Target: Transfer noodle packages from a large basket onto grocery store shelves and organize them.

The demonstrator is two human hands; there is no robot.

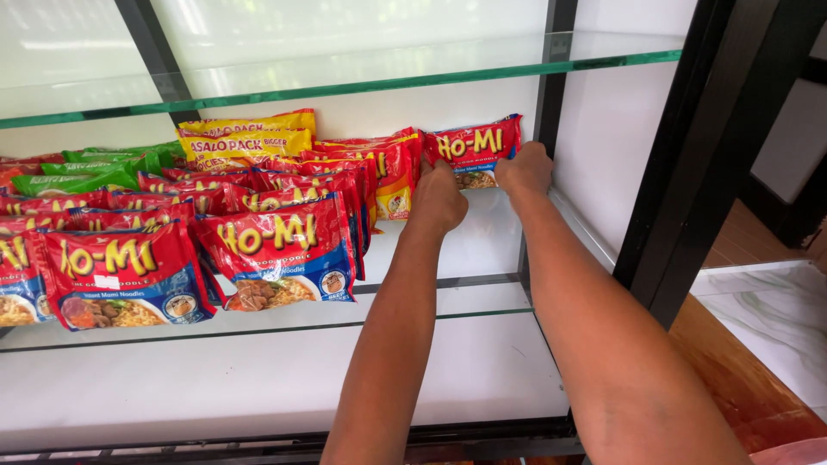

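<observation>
Both my arms reach deep into a glass shelf unit. My left hand (437, 196) and my right hand (525, 167) grip the lower edge of one red instant-noodle packet (474, 143), which stands upright against the white back wall at the right end of the shelf. The left hand holds its lower left corner, the right hand its lower right corner. Just left of it stands a row of similar red noodle packets (362, 172).
Rows of red noodle packets (280, 250) fill the middle glass shelf (448, 297), with yellow packets (245, 138) and green packets (86, 168) behind. An upper glass shelf (413, 77) lies above. A black frame post (689, 164) stands at right, beside a wooden floor (741, 379).
</observation>
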